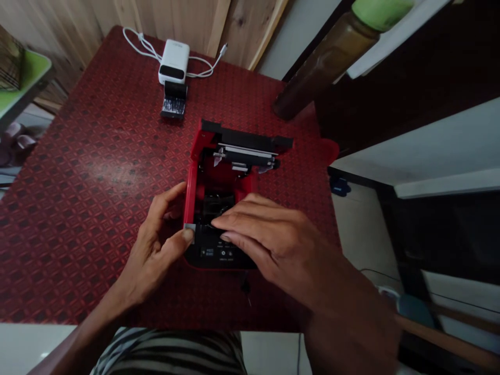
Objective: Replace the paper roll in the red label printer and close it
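Pinching a grey tab (189, 229) at one corner, the left hand (154, 245) held an open red-and-black printer (222, 161) near the front edge of the red table (78, 208). The right hand (269, 242) lay across it, fingers slightly spread.

Below the hands, the person wears a shirt (167, 351) with broad black stripes on a pale grey ground, the bands curving across the chest. The left hand (154, 245) and the right hand (273, 245) are both bare, with slim fingers and short nails. The right forearm (344, 323) falls into dim shadow toward the lower edge.
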Available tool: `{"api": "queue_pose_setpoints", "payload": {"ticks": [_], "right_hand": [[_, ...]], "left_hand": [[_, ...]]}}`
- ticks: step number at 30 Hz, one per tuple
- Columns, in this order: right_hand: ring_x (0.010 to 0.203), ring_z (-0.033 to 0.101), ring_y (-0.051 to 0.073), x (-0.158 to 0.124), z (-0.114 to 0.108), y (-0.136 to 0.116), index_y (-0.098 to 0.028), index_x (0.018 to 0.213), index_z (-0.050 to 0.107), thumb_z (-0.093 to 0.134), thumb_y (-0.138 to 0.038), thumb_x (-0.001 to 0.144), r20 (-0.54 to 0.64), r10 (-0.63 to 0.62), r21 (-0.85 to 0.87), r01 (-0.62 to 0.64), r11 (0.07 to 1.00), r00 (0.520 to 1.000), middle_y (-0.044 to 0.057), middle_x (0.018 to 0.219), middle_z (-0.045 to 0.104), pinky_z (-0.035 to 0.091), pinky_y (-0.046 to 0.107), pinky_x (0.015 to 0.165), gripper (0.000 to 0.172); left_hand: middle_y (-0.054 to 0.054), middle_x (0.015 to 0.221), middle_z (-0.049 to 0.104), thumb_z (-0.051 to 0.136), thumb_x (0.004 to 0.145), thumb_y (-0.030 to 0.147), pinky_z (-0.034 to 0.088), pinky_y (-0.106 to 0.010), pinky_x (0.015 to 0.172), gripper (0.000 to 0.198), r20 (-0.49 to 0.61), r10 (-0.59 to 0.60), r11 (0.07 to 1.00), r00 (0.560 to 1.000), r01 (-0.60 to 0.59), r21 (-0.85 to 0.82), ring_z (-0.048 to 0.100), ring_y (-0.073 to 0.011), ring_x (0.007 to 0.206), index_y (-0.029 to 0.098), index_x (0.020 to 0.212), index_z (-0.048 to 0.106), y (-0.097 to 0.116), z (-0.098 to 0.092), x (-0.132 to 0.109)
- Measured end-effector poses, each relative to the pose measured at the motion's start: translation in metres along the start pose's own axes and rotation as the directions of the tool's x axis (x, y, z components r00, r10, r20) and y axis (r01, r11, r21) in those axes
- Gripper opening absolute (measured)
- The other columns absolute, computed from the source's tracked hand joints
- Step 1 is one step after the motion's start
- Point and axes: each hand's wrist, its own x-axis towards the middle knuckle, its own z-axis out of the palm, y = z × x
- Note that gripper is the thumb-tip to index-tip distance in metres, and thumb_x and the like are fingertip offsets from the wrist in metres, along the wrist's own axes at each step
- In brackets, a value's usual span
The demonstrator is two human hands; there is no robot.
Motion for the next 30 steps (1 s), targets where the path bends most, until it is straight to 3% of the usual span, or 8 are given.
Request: {"api": "queue_pose_setpoints", "payload": {"ticks": [8, 13, 17, 20, 23, 26, 30], "right_hand": [[0.098, 0.079, 0.019, -0.014, 0.016, -0.001, -0.019, 0.115, 0.084, 0.069, -0.003, 0.112, -0.266, -0.016, -0.044, 0.005, 0.999, 0.964, 0.004, 0.106, 0.088, 0.069, 0.036, 0.091, 0.022], [0.112, 0.078, 0.023, -0.030, 0.031, -0.020, -0.018, 0.117, 0.084, 0.068, -0.003, 0.112, -0.412, -0.013, -0.263, -0.105, 0.959, 0.911, 0.011, 0.118, 0.088, 0.069, 0.044, 0.099, 0.023], [0.106, 0.077, 0.022, -0.046, 0.041, -0.025, -0.021, 0.123, 0.082, 0.069, -0.002, 0.110, -0.442, -0.006, -0.283, -0.133, 0.950, 0.897, 0.008, 0.113, 0.087, 0.069, 0.043, 0.095, 0.027], [0.103, 0.078, 0.021, -0.053, 0.046, -0.025, -0.021, 0.126, 0.080, 0.069, 0.000, 0.109, -0.453, 0.003, -0.248, -0.130, 0.960, 0.892, 0.007, 0.111, 0.087, 0.070, 0.040, 0.093, 0.029], [0.104, 0.079, 0.021, -0.055, 0.047, -0.026, -0.019, 0.127, 0.080, 0.070, 0.002, 0.107, -0.466, 0.002, -0.242, -0.129, 0.962, 0.885, 0.007, 0.111, 0.088, 0.070, 0.038, 0.094, 0.031], [0.106, 0.081, 0.022, -0.053, 0.047, -0.030, -0.020, 0.130, 0.081, 0.068, 0.004, 0.106, -0.451, 0.005, -0.238, -0.126, 0.963, 0.892, 0.007, 0.113, 0.088, 0.070, 0.038, 0.096, 0.037], [0.107, 0.083, 0.025, -0.052, 0.052, -0.035, -0.022, 0.137, 0.082, 0.066, 0.002, 0.104, -0.420, 0.024, -0.218, -0.127, 0.968, 0.907, 0.008, 0.116, 0.088, 0.071, 0.040, 0.094, 0.043]], "left_hand": [[-0.007, 0.165, 0.072, 0.074, 0.109, 0.058, 0.055, -0.060, 0.126, 0.057, -0.027, -0.027, 0.993, 0.999, 0.024, -0.118, 0.066, -0.0423, 0.152, 0.036, 0.161, 0.069, 0.006, -0.004, 0.005], [-0.011, 0.163, 0.072, 0.076, 0.107, 0.053, 0.049, -0.061, 0.134, 0.052, -0.091, 0.167, 0.983, 0.982, -0.158, 0.098, 0.063, -0.0403, 0.157, 0.029, 0.153, 0.075, 0.033, 0.003, 0.045], [-0.007, 0.153, 0.076, 0.066, 0.112, 0.044, 0.051, -0.051, 0.129, 0.034, -0.022, 0.294, 0.944, 0.956, -0.287, 0.163, 0.067, -0.0341, 0.146, 0.027, 0.137, 0.079, 0.049, 0.010, 0.083], [-0.001, 0.123, 0.079, 0.063, 0.110, 0.034, 0.053, -0.040, 0.116, 0.030, -0.015, 0.337, 0.930, 0.941, -0.330, 0.162, 0.068, -0.0272, 0.125, 0.024, 0.133, 0.079, 0.050, 0.013, 0.097], [0.004, 0.107, 0.075, 0.064, 0.108, 0.028, 0.054, -0.032, 0.100, 0.032, -0.004, 0.369, 0.927, 0.929, -0.368, 0.067, 0.065, -0.0215, 0.110, 0.025, 0.137, 0.077, 0.044, 0.011, 0.101], [0.005, 0.108, 0.075, 0.067, 0.106, 0.025, 0.054, -0.031, 0.091, 0.036, 0.048, 0.413, 0.910, 0.909, -0.411, -0.051, 0.064, -0.0192, 0.105, 0.024, 0.140, 0.076, 0.038, 0.008, 0.099], [0.001, 0.113, 0.077, 0.070, 0.109, 0.039, 0.057, -0.035, 0.092, 0.036, 0.091, 0.394, 0.919, 0.915, -0.390, -0.062, 0.067, -0.0228, 0.109, 0.026, 0.142, 0.077, 0.041, 0.005, 0.092]]}}
